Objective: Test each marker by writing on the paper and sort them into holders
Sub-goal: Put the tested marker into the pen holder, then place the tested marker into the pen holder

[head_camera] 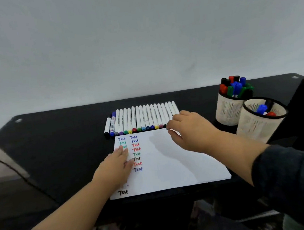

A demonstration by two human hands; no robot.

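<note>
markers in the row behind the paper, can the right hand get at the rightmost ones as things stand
Probably yes. The right hand already hovers at the right end of the marker row, fingers curled toward it, with nothing between. The two holders stand off to its right, and the left hand rests flat on the paper.

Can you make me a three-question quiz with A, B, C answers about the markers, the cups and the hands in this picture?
1. Where is the row of white-barrelled markers?
A. beyond the white paper sheet
B. in a cup
C. on the floor

2. How many pale mesh holder cups stand here?
A. one
B. two
C. four

3. What is the left hand doing?
A. writing
B. lying flat on the paper
C. holding a cup

Answers: 1 A, the row lies past the sheet's far edge. 2 B, two cups stand at right. 3 B, its fingers are straight on the sheet.
</note>
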